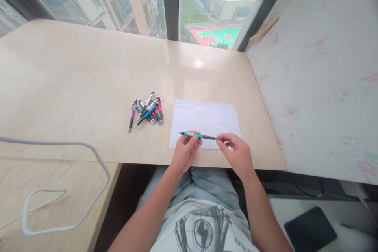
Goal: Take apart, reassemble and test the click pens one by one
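A green and black ballpoint pen is held level above a white sheet of paper. My left hand grips its green barrel between thumb and fingers. At the pen's dark tip end, my right hand pinches with thumb and fingertips. Faint rows of handwriting run along the sheet's far edge. Left of the paper lies a loose pile of several pens, with a purple pen at its left side and a blue pen across the top.
The pale tabletop reaches back to the windows. A papered wall bounds it on the right. A thick white cable loops at the lower left. Below right, a dark flat object rests on a white surface.
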Demonstrator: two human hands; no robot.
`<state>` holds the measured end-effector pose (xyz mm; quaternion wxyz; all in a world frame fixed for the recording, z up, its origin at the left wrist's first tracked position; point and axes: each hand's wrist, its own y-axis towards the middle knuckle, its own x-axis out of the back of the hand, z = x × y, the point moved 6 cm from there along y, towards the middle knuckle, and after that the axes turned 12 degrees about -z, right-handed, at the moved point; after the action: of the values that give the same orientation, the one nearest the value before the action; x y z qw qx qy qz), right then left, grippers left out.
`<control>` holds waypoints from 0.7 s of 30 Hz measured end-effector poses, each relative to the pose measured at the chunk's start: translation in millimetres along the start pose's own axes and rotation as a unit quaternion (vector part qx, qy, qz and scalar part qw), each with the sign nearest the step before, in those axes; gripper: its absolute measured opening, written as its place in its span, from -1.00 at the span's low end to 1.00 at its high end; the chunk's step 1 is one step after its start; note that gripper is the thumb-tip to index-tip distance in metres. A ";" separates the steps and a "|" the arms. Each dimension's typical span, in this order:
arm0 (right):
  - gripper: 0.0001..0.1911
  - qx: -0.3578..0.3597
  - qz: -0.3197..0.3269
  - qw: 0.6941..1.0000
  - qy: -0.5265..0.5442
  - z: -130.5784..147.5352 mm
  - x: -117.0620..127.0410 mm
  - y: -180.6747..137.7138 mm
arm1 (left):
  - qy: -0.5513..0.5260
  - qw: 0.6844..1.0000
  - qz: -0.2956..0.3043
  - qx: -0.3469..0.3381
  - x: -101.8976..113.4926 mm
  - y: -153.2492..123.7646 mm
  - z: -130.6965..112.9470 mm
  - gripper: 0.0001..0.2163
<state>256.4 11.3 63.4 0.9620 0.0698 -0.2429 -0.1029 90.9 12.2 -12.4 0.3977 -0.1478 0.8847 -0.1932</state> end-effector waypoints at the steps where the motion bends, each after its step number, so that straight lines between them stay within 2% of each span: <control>1: -0.89 0.002 0.000 1.000 -0.002 0.4 -0.1 -0.1 | 0.001 1.000 0.002 -0.001 0.0 0.0 0.0 -0.82; 11: -0.82 -0.003 0.004 1.000 -0.012 -1.6 -2.3 0.9 | 0.003 1.000 0.011 -0.008 -0.1 0.6 0.6 -0.82; 17: -0.59 -0.051 0.042 0.998 0.007 -11.9 -7.9 -0.1 | 0.016 1.000 0.018 -0.012 -0.7 -0.2 0.9 -0.83; 21: -0.67 -0.058 0.037 0.997 0.021 -13.6 -9.1 -0.2 | 0.016 1.000 0.016 -0.014 -0.6 -0.2 0.5 -0.82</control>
<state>255.1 14.3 47.4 0.9725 0.0070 -0.2185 -0.0799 91.7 12.2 -12.2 0.3845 -0.1355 0.8958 -0.1770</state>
